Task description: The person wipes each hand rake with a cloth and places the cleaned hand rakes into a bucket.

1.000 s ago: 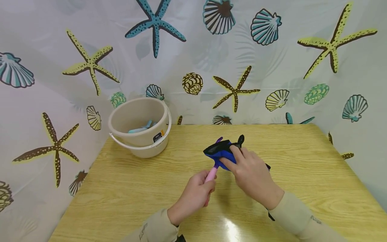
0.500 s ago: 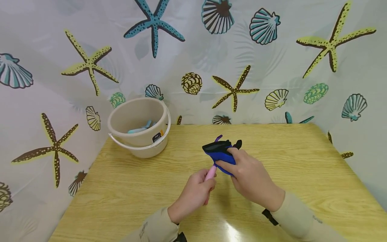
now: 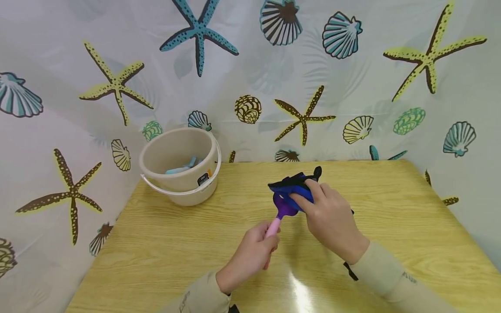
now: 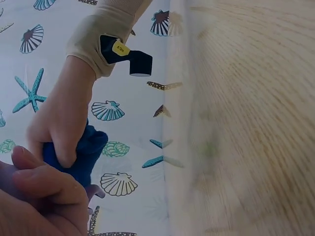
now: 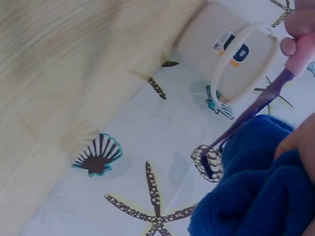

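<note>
My left hand [image 3: 254, 245] grips the pink handle of a utensil [image 3: 280, 210] with a broad purple head, held up above the table. A blue and black cloth [image 3: 291, 190] covers much of that head, so its exact kind is hard to tell. My right hand [image 3: 332, 217] holds the bunched cloth against the head, thumb and fingers pinching it. In the right wrist view the purple utensil [image 5: 261, 101] shows edge-on, its far end bent, with the plush blue cloth [image 5: 256, 182] against it. The left wrist view shows my right hand [image 4: 61, 118] around the cloth [image 4: 88, 155].
A beige bucket [image 3: 188, 193] with a white handle stands at the table's back left, light-blue items [image 3: 182, 167] inside. The wood-grain table [image 3: 168, 256] ends at a white curtain [image 3: 231, 56] printed with starfish and shells.
The cloth in my right hand has shifted up and slightly right, uncovering more of the purple head. My left hand keeps its grip on the pink handle, nearly still.
</note>
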`<state>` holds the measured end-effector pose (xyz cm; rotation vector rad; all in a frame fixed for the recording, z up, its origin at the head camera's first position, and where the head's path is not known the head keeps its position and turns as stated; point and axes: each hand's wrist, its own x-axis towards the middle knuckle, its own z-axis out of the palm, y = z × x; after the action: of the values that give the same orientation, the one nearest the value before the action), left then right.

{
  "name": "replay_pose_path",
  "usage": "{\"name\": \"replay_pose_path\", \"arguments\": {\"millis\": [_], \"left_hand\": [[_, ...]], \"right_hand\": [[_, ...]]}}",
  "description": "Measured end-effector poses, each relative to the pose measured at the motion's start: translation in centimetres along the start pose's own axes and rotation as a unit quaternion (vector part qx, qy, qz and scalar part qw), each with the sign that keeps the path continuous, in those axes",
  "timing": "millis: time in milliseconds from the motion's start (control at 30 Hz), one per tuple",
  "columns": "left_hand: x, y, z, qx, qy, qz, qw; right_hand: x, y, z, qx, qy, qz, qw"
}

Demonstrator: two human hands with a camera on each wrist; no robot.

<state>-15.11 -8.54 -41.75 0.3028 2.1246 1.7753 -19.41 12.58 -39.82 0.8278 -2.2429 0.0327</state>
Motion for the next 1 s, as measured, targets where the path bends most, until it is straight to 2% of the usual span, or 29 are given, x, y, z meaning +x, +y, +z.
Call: {"name": "replay_pose_path", "arguments": {"millis": [100, 200, 367, 467, 567, 633, 733, 867, 1000], "left_hand": [[-0.2, 0.2, 0.3, -0.004, -0.006, 0.003, 1.0], [-0.4, 0.4, 0.4, -0.007, -0.004, 0.012, 0.9999], [-0.9, 0.8, 0.5, -0.008, 0.002, 0.029, 0.9995], [-1.2, 1.0, 0.5, -0.009, 0.0, 0.034, 0.9994], [-1.4, 1.0, 0.4, -0.01, -0.002, 0.035, 0.9993], [-1.4, 1.0, 0.4, -0.008, -0.001, 0.035, 0.9993], [-1.5, 1.1, 0.3, 0.003, 0.003, 0.038, 0.9993], [-1.6, 1.1, 0.4, 0.016, 0.01, 0.054, 0.9984], [-1.8, 1.2, 0.5, 0.018, 0.009, 0.071, 0.9973]], "right_hand": [[0.5, -0.4, -0.5, 0.025, 0.034, 0.013, 0.999], [0.9, -1.0, -0.6, 0.029, 0.028, 0.0, 0.999], [0.9, -1.3, -0.4, -0.019, 0.007, -0.021, 1.0], [0.8, -1.0, -0.3, -0.044, 0.015, -0.016, 0.999], [0.6, -0.7, -0.3, -0.039, 0.019, 0.001, 0.999], [0.3, -0.5, -0.3, -0.009, 0.019, 0.02, 1.0], [0.0, -0.2, -0.2, 0.076, 0.018, 0.05, 0.996], [0.2, 0.1, 0.0, 0.186, 0.037, 0.077, 0.979], [0.5, 0.3, 0.0, 0.238, 0.071, 0.114, 0.962]]}}
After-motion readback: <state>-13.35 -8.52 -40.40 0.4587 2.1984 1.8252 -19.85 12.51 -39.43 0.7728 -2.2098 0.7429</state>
